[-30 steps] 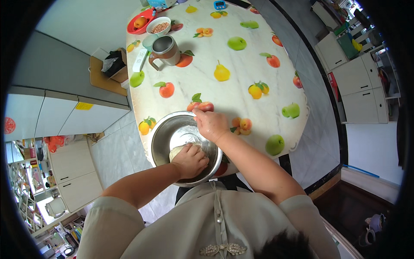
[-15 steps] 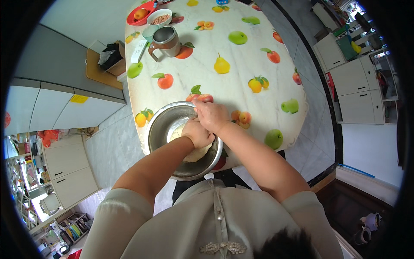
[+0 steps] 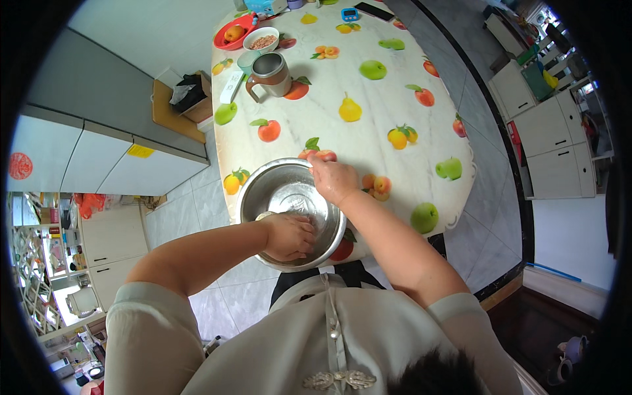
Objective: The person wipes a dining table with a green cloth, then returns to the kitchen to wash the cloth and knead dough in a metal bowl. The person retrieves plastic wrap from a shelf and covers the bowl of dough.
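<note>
A round stainless steel bowl (image 3: 260, 184) stands at the near edge of the table. Inside it, my left hand (image 3: 289, 237) presses down on the near side, its fingers close together and curled over a lump of pale dough (image 3: 264, 215). Only a sliver of the dough shows beside my wrist; the rest is hidden under the hand. My right hand (image 3: 334, 181) is closed on the bowl's far right rim, its fingertips at the edge.
A fruit-patterned cloth (image 3: 316, 85) covers the table. Toward the far left are a metal mug with a brown handle (image 3: 271, 76), a white remote-like object (image 3: 232, 87), a bowl of nuts or beans (image 3: 263, 41) and a red fruit basket (image 3: 224, 45). A blue timer (image 3: 349, 14) and a black phone (image 3: 374, 11) lie farther back.
My left hand has drawn back toward me and opened from a fist over the dough, now covering most of it. My right hand stays at the rim, apart from the left. The view has shifted slightly.
</note>
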